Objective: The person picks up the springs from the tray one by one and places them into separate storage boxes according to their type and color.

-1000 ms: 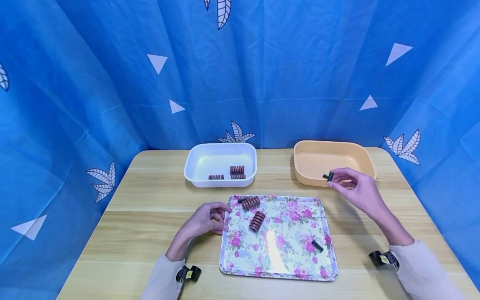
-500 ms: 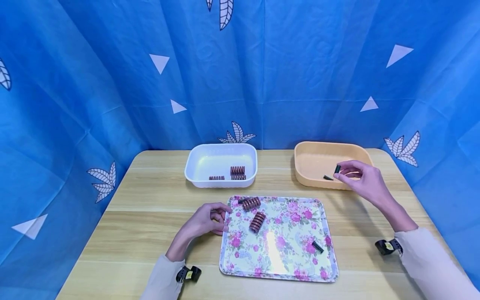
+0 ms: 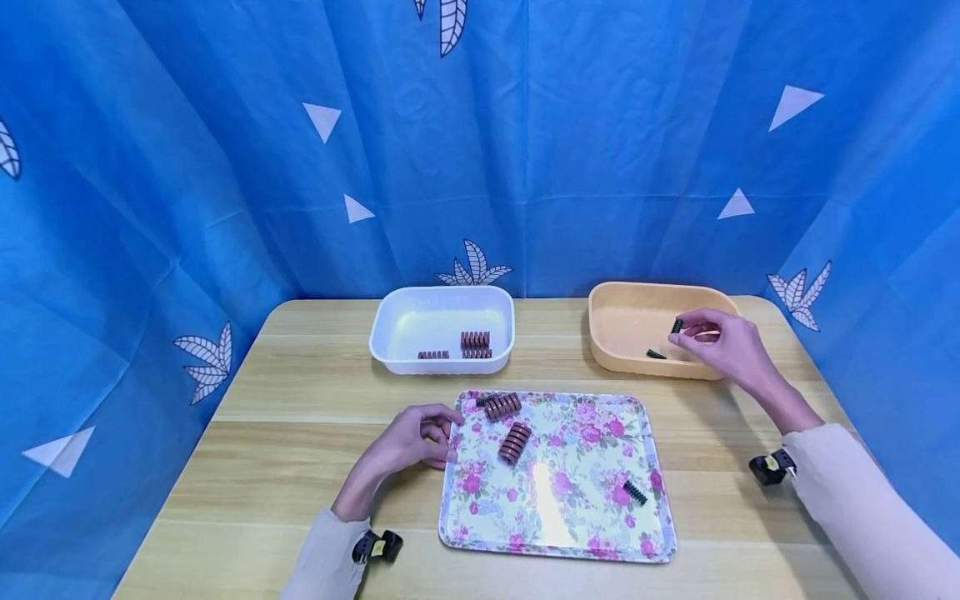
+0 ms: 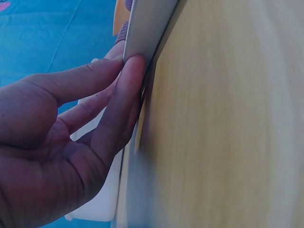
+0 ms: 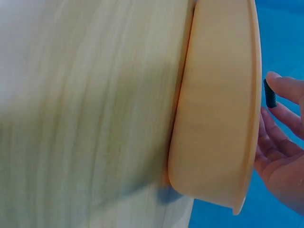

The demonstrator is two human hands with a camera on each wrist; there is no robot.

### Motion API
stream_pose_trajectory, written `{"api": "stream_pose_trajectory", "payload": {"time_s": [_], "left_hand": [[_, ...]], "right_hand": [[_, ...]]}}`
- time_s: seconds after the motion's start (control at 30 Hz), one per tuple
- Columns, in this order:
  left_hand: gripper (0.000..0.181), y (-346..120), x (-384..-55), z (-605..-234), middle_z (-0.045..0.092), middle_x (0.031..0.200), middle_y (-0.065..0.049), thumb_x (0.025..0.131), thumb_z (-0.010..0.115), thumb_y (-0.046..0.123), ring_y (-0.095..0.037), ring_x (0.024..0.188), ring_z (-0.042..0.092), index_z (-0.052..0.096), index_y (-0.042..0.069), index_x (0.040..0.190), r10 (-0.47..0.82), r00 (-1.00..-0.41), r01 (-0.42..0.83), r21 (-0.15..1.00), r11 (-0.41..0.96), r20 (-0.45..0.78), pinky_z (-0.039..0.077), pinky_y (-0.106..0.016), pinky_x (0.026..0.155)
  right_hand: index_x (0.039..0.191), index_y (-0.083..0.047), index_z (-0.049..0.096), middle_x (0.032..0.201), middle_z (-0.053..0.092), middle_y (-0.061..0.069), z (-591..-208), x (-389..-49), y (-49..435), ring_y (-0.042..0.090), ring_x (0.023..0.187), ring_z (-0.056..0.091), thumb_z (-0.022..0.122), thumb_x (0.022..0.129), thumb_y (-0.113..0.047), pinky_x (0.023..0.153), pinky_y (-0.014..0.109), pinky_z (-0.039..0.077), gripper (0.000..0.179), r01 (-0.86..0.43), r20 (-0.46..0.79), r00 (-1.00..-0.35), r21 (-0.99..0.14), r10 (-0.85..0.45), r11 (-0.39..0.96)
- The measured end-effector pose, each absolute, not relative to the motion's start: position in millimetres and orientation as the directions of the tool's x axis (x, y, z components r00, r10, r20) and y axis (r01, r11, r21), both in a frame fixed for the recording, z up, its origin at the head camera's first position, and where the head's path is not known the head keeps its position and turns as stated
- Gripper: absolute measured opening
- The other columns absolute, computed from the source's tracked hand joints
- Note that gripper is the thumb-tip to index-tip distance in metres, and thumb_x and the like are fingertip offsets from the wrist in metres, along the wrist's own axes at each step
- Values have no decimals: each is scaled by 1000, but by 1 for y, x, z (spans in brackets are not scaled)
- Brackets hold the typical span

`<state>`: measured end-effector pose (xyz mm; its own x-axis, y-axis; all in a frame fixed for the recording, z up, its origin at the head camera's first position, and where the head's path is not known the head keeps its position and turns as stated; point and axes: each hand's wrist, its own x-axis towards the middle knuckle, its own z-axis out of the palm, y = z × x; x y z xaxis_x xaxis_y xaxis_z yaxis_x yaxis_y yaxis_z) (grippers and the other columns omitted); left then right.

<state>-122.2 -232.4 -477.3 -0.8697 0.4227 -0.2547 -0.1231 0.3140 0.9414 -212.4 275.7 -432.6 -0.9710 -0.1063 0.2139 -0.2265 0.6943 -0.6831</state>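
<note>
My right hand [image 3: 729,343] pinches a small dark green coil spring [image 3: 677,326] between thumb and finger, over the peach-orange bin [image 3: 622,364]. From the right wrist view, that spring [image 5: 270,94] shows just beyond the bin's rim. Another dark spring [image 3: 656,354] lies inside the bin. At the flowered tray's [image 3: 570,492] left edge, my left hand [image 3: 414,437] holds the rim, thumb and fingertips on either side of it in the left wrist view. On the tray are two thick brown springs [image 3: 513,442], a dark spring [image 3: 635,492] at lower right and another [image 3: 483,401] partly hidden at upper left.
A white bin [image 3: 405,333] with several brown springs [image 3: 475,340] stands at the back left of the wooden table [image 3: 300,400]. Behind the table's far edge hangs a blue curtain [image 3: 570,167], which also closes in both sides.
My right hand has moved back and slightly right, carrying the green spring farther over the orange bin. The left hand, tray and springs on it stay put.
</note>
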Motion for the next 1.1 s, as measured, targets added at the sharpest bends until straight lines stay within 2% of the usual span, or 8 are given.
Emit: {"api": "stream_pose_trajectory", "payload": {"time_s": [0.1,0.3,0.4,0.63,0.93,1.1], "left_hand": [[48,-233,-122,-477,60,91,-16,80,78,-13,-16,70,59,64,-7,125,424,-871,-112,941,320,-248,65,-34,62],[48,-231,-122,-480,60,92,-15,80,79,-12,-15,70,58,65,-6,125,422,-872,-107,939,327,-247,65,-33,62],[48,-232,-122,-480,60,92,-16,80,79,-12,-16,71,58,65,-5,125,416,-874,-110,936,335,-252,64,-32,62],[47,-233,-123,-480,60,93,-17,80,79,-12,-18,72,58,65,-6,125,417,-873,-113,938,329,-252,65,-33,62],[49,-232,-123,-481,60,90,-18,78,80,-11,-18,71,60,64,-7,125,421,-868,-136,943,305,-261,66,-37,64],[50,-233,-124,-484,60,89,-19,78,81,-11,-18,71,60,64,-8,125,427,-869,-131,948,290,-251,66,-38,65]], "right_hand": [[116,3,71,99,73,21,-435,-219,276,6,81,67,81,91,-23,69,4,52,39,-230,216,-970,-677,-110,699],[115,6,71,99,73,23,-441,-232,277,33,89,71,81,91,-21,67,5,51,37,-236,196,-970,-654,-141,719],[114,7,71,99,73,23,-443,-237,277,39,91,70,80,91,-20,67,5,49,37,-243,191,-969,-641,-155,728],[113,8,71,98,73,22,-446,-244,277,39,90,71,81,90,-19,66,7,48,37,-241,154,-970,-615,-186,750],[111,7,72,94,74,15,-449,-249,276,34,89,71,82,89,-21,71,32,58,37,-190,25,-977,-563,-213,804],[112,8,71,92,73,12,-453,-252,276,34,88,72,81,89,-17,71,31,58,35,-201,10,-972,-564,-236,801]]}}
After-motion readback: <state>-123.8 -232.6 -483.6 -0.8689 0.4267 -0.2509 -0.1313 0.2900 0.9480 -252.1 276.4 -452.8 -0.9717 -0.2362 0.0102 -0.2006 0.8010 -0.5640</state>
